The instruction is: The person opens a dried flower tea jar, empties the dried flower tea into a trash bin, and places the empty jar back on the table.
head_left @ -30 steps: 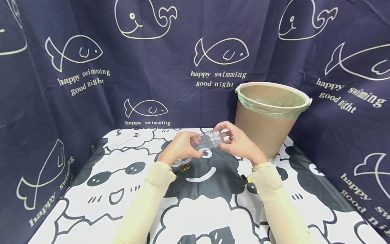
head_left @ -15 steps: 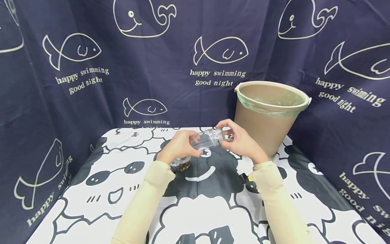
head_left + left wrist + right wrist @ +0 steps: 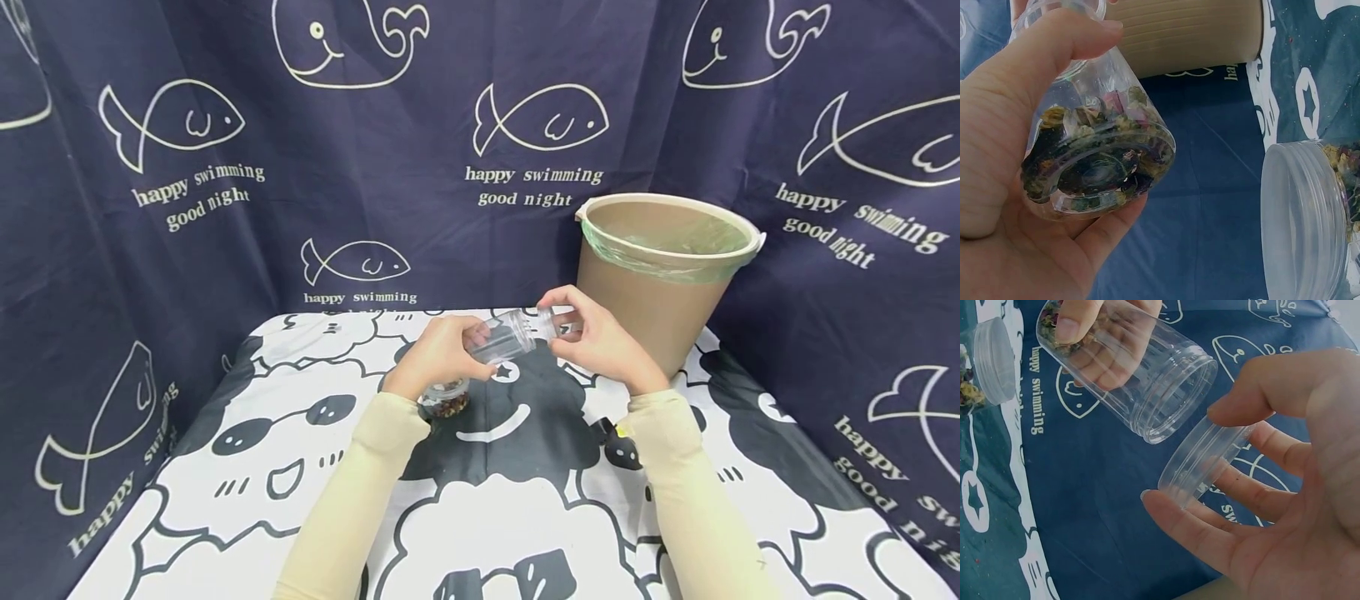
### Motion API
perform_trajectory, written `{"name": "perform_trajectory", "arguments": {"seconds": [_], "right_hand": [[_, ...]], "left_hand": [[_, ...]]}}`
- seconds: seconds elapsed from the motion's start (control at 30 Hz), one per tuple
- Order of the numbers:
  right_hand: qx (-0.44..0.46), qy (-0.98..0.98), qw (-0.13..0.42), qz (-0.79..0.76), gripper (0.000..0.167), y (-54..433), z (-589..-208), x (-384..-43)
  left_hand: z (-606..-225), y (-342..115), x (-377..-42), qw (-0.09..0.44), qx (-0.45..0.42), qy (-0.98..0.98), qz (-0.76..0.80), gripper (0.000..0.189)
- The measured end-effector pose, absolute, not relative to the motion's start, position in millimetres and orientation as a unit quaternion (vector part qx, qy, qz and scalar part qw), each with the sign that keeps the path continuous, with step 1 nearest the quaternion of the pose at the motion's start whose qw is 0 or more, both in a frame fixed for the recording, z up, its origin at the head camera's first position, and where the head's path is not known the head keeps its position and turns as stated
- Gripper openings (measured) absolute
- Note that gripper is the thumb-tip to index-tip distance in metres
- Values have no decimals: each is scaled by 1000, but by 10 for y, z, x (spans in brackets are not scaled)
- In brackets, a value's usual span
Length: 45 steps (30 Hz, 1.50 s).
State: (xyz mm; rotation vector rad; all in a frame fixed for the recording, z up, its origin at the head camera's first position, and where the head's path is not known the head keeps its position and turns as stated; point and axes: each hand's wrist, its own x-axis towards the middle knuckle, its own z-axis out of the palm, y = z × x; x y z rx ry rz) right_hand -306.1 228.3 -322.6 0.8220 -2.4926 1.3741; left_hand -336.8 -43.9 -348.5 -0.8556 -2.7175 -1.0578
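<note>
A clear plastic jar (image 3: 504, 340) lies tilted in my left hand (image 3: 441, 352), its mouth facing right. Dried flower bits (image 3: 1094, 140) sit at its base in the left wrist view. My right hand (image 3: 600, 340) pinches a clear screw lid (image 3: 1207, 459) by the rim, between thumb and fingertips. A small gap separates the lid from the jar's threaded mouth (image 3: 1175, 397). Below my left hand, a second clear jar (image 3: 447, 400) of dried flowers stands on the cloth, with its lid (image 3: 1307, 219) on. My left hand hides part of it in the head view.
A tan bin (image 3: 645, 292) with a green liner (image 3: 660, 265) stands at the back right, behind my right hand. A small black object with a yellow part (image 3: 621, 430) shows beside my right sleeve. Dark blue fabric (image 3: 442, 108) hangs behind the sheep-print cloth (image 3: 480, 533).
The lid has come off the jar's mouth, and my right hand has moved slightly right with it. My left hand keeps holding the jar in nearly the same place.
</note>
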Motion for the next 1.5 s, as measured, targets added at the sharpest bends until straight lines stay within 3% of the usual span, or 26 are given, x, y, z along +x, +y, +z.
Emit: {"name": "perform_trajectory", "arguments": {"seconds": [0.5, 1.5], "right_hand": [[218, -848, 88, 475, 51, 2398, -3151, -3002], [248, -835, 113, 479, 53, 2547, -3047, -2972]], "left_hand": [[-3488, -425, -3385, 67, -266, -897, -346, 44], [-3715, -86, -3310, 81, -233, -883, -399, 60]]}}
